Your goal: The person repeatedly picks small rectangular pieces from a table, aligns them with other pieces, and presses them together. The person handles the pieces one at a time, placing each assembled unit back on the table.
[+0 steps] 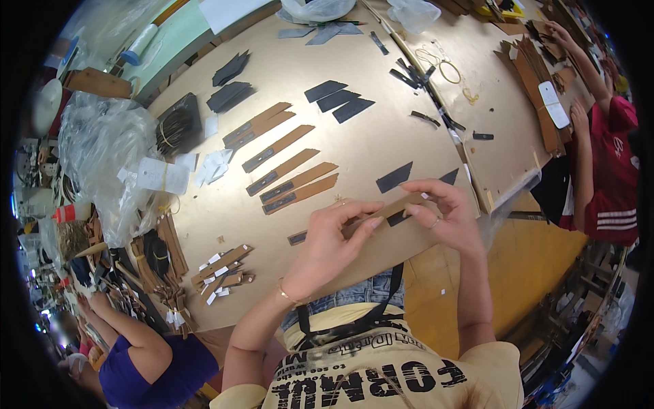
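Between both hands, near the table's front edge, is a brown leather strip (pixel 390 207). My left hand (pixel 325 238) pinches its left end with thumb and fingers. My right hand (pixel 446 213), wearing a ring, grips the other end, with a small white tag by the fingertips. Under the hands lies a dark-ended strip (pixel 297 238), mostly hidden. Just beyond the right hand rests a black slanted piece (pixel 394 177), with another black piece (pixel 448 177) partly behind the fingers. Farther left, several brown strips (pixel 300 187) with dark ends lie side by side.
Black slanted pieces (pixel 339 99) lie farther back, near stacked black pieces (pixel 230 97). Tagged brown strips (pixel 223 271) are piled at left, beside clear plastic bags (pixel 102 160). A co-worker in red (pixel 616 170) handles brown pieces (pixel 535 102) at right; another in purple (pixel 160 365) sits at left.
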Motion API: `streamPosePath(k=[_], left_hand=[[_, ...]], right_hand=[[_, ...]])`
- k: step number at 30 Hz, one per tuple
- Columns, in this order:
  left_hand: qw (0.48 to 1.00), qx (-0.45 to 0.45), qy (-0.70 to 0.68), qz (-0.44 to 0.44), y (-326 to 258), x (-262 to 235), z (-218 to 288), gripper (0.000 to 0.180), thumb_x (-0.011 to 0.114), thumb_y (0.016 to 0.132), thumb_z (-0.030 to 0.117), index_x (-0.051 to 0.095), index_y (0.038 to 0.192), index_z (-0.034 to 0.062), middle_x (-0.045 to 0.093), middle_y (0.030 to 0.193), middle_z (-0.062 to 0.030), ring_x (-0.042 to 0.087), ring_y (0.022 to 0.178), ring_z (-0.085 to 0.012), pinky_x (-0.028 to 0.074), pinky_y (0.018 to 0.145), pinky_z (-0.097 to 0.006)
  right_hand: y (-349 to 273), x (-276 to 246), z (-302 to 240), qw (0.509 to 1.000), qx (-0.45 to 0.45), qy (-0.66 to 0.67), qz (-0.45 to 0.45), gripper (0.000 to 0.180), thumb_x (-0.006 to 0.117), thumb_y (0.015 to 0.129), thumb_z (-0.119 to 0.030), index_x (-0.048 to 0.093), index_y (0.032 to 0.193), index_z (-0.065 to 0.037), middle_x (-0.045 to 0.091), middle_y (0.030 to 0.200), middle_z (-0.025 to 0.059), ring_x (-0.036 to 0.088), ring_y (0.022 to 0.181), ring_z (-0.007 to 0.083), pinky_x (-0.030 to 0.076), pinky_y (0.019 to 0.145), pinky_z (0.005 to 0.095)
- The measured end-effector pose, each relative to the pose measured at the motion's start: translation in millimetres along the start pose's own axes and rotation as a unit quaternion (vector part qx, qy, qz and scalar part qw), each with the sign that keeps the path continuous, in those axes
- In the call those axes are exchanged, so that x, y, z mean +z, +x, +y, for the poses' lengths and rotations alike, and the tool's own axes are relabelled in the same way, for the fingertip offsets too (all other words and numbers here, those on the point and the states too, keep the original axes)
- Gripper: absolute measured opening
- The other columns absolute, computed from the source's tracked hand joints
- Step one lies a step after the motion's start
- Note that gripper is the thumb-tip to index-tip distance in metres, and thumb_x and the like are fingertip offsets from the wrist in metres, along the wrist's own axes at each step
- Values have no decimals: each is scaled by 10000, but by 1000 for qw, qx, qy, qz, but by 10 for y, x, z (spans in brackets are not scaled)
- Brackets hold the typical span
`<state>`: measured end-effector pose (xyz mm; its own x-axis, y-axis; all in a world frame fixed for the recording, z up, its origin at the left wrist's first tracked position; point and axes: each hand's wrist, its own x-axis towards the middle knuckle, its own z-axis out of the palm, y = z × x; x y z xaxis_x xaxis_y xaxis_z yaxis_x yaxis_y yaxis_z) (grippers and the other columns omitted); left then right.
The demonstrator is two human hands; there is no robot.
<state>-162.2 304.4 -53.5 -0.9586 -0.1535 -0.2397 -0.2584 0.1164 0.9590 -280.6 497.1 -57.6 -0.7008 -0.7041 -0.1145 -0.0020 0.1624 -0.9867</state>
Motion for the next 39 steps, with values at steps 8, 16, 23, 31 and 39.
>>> streamPosePath(k=[8,16,23,31,39], left_hand=[[990,37,-21,136,221,-256,51,269,708,882,47,692,1148,12,707,918,-82,701,808,-114,538,742,-244],[976,24,-139,163,95,-585,159,343,676,896,-24,609,1229,-68,659,1169,-102,678,949,-149,530,936,-297],[804,354,430,208,-212,-520,146,275,753,797,98,717,1069,108,739,1045,-33,692,995,-169,433,827,-308],[859,309,354,201,-242,-526,99,241,783,793,99,739,1029,121,737,1050,-20,691,944,-142,421,826,-288],[983,48,-60,164,-107,-270,151,198,724,831,-83,705,1023,-36,705,966,-135,683,877,-178,540,825,-275]], right_hand=[[756,-136,-94,980,-62,-189,-23,449,673,897,-158,581,1315,-22,605,1281,84,556,1152,201,415,1010,359],[1136,253,144,783,-207,-586,6,460,543,976,-390,635,1259,-39,473,1475,113,339,1431,265,299,1154,437],[1006,180,160,800,-214,-561,-16,373,612,946,-317,641,1202,-48,586,1334,115,498,1287,272,349,1098,430],[1383,184,117,859,-209,-467,19,269,697,870,-171,645,1109,-60,579,1108,87,535,1078,273,412,929,402],[991,45,40,896,-158,-414,-29,294,680,877,-149,628,1147,-46,583,1162,103,541,1103,288,433,962,377]])
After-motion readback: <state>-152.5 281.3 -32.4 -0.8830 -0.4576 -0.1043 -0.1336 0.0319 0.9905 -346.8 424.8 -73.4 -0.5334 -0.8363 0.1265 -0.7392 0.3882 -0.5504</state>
